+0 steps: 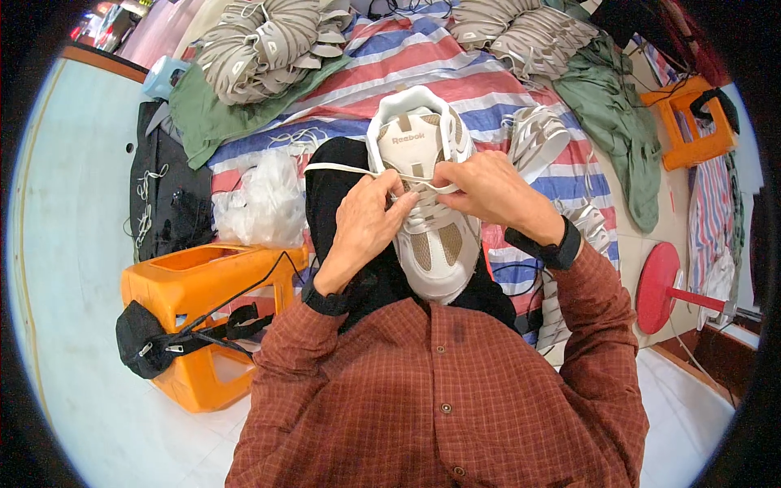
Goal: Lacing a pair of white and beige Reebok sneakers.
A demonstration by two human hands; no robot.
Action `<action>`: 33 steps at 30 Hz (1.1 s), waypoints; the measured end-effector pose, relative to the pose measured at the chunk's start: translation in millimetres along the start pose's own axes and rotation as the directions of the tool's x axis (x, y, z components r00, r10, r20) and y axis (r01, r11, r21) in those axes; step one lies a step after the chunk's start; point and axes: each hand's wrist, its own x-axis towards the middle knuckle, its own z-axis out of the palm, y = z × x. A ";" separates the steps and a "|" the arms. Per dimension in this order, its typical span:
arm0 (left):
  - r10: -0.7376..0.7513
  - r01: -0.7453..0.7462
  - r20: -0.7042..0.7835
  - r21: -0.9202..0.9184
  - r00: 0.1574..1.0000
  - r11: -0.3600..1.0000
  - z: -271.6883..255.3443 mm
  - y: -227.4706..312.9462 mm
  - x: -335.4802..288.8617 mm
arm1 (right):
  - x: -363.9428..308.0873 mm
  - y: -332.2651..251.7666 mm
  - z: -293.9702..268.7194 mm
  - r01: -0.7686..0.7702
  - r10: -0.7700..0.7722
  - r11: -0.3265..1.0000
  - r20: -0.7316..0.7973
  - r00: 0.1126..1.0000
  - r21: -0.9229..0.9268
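A white and beige sneaker [440,260] rests on my lap, its toe toward me and its padded collar away. Over its tongue, both hands work at a white shoelace [338,167], whose loose end sticks out to the left. My left hand [364,221] is closed at the left row of eyelets, thumb and forefinger pinching the lace. On the other side my right hand [488,191] pinches the lace near the upper right eyelets, its fingers curled. The fingertips partly hide the lacing between them.
Striped sheeting [390,69] covers the floor ahead, with stacked shoe uppers [264,49] at the back left and more uppers [537,37] back right. An orange stool [191,285] lies left beside a clear plastic bag [264,195]. A red round stool [657,286] lies right. White laces [537,138] lie beyond my right hand.
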 end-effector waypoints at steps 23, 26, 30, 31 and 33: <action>-0.029 0.030 -0.014 0.069 0.999 0.997 11.9 -6.7 -9.7 | 2.4 10.4 34.0 0.057 0.010 0.855 -0.126 0.992 0.516; -0.003 0.003 -0.002 0.067 1.000 0.998 12.6 -12.4 -13.8 | 4.7 11.9 31.4 0.137 -0.065 0.871 -0.165 0.984 0.472; 0.019 -0.012 0.025 -0.241 1.000 0.971 4.9 -17.2 -12.0 | 6.0 17.1 18.3 0.024 0.001 0.781 -0.039 0.999 0.624; 0.000 0.011 0.030 -0.396 1.000 0.918 6.0 -21.4 -13.7 | 4.4 20.1 15.9 -0.120 0.071 0.643 0.097 0.993 0.757; -0.080 0.104 0.067 -0.642 0.995 0.759 2.7 -14.9 -17.3 | 0.1 27.5 11.7 -0.216 0.075 0.496 0.207 0.976 0.841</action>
